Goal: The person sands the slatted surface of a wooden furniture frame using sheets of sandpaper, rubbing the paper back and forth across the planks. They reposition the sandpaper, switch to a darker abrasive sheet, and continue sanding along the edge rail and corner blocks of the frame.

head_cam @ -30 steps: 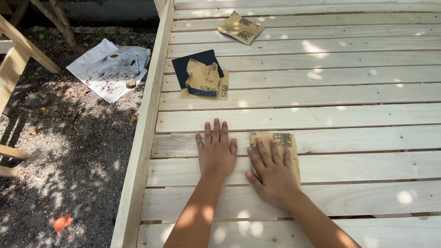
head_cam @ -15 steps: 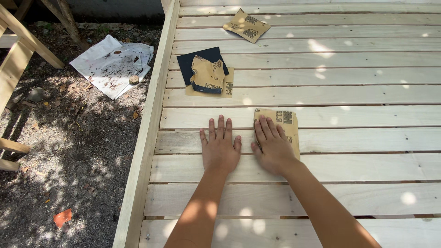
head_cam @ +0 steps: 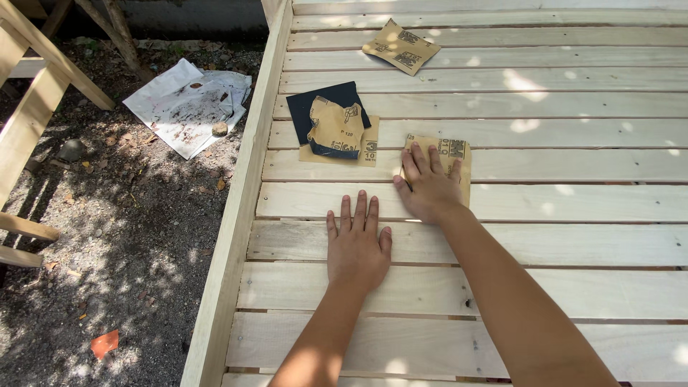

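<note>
Sanding step, I'd say: right hand [head_cam: 428, 183] presses flat on sandpaper sheet [head_cam: 444, 166] mid-surface [head_cam: 573, 208], left hand [head_cam: 357, 244] lies flat and empty just beside, nearer the left edge; next stroke needs even pressure along the grain.

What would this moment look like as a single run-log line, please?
left hand: flat on slats | right hand: pressing sandpaper sheet

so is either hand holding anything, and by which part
Right hand presses flat on the sandpaper, covering its lower left; not gripped. Left hand lies bare on the slats.
</note>
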